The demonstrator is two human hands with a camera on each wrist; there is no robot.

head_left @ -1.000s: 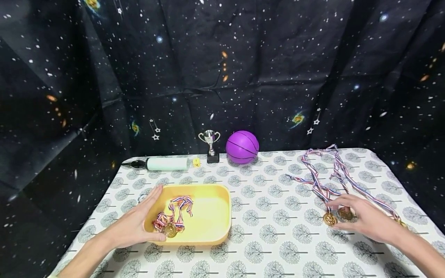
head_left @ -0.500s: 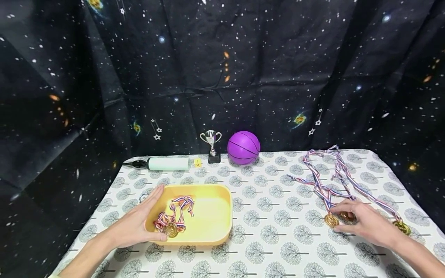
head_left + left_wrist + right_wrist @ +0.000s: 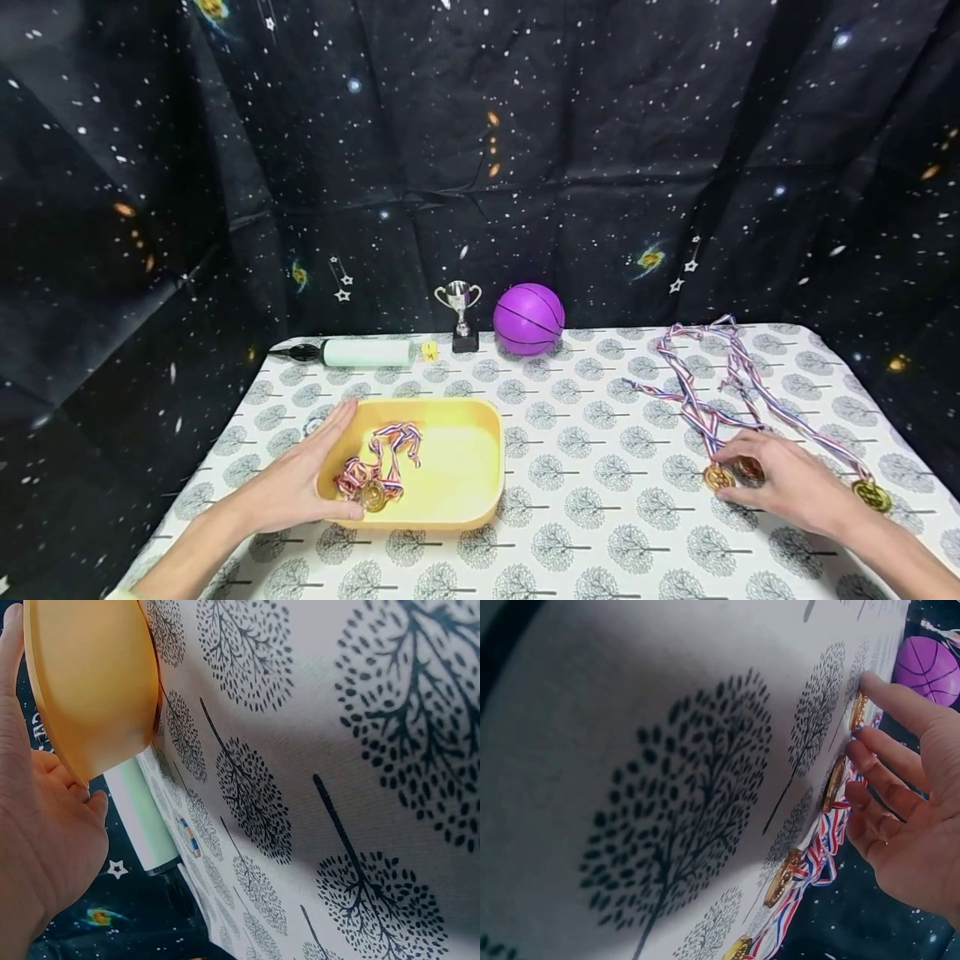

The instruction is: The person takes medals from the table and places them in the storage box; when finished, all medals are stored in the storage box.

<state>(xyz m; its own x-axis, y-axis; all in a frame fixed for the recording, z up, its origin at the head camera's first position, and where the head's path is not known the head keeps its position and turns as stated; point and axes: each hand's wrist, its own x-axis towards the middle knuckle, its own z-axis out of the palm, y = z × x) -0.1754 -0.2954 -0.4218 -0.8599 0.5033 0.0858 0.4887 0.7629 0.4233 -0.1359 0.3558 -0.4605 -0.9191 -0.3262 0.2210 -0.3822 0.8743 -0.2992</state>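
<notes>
- while the left hand (image 3: pixel 300 483), spread wide, holds the tub (image 3: pixel 453 467) by its left end, one medal (image 3: pixel 372 497) lies inside, just beside the thumb
- the right hand (image 3: pixel 787 477) is low at the counter (image 3: pixel 577 425), another medal (image 3: pixel 718 477) between thumb and forefinger tips; whether they grip it, i cannot tell

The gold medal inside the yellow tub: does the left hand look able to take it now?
Probably yes: the yellow tub is open above, and the gold medal lies in plain view near the left hand. But that hand holds the tub's end, so it would likely need to let go.
</notes>
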